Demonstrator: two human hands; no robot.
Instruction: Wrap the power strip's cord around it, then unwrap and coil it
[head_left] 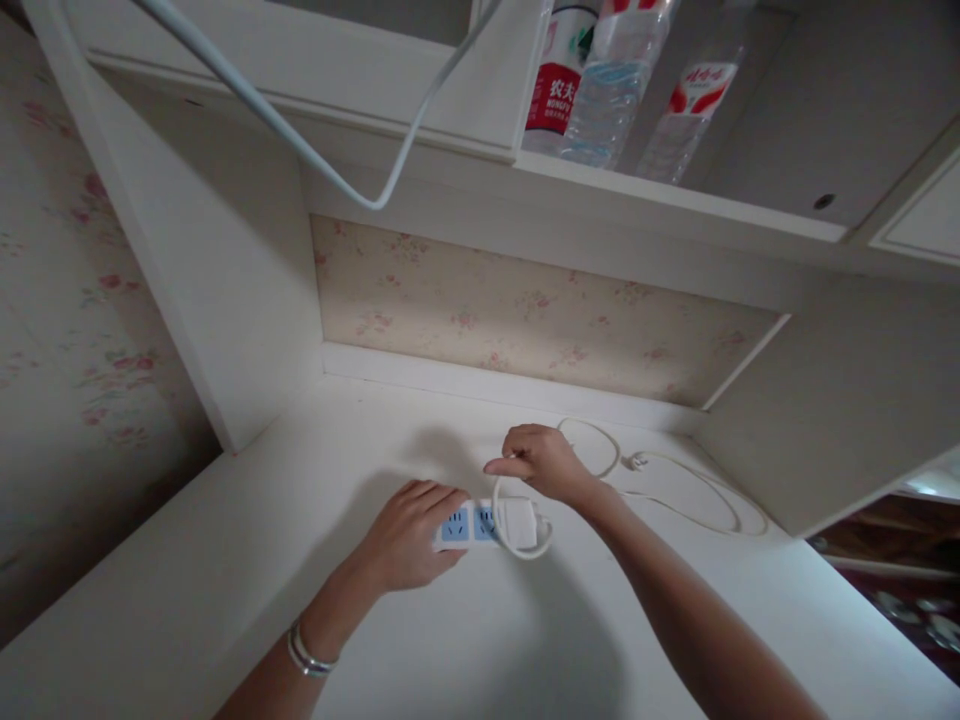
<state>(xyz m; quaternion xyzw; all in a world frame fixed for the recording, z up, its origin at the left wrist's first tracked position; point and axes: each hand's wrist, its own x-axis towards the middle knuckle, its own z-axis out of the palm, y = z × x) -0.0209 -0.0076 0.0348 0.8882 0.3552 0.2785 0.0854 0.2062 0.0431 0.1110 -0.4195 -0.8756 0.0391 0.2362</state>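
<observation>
My left hand (pixel 415 535) is wrapped round the left end of a white power strip (pixel 455 527) with blue socket faces. A white plug adapter (pixel 519 524) sits at the strip's right end. From it a white cable (pixel 534 551) loops round and up over the sockets. My right hand (pixel 541 460) is closed on that cable above the strip, its thumb pointing left. Behind the right hand the cable runs on in a loop on the white desktop; part of it is hidden by the hand and forearm.
More cord with a small white plug (pixel 637 461) lies at the right on the desktop (pixel 360 440). Above is a shelf with several plastic bottles (pixel 611 90). A thick pale cable (pixel 300 140) hangs in front at the upper left. Side panels (pixel 247 280) bound the desk.
</observation>
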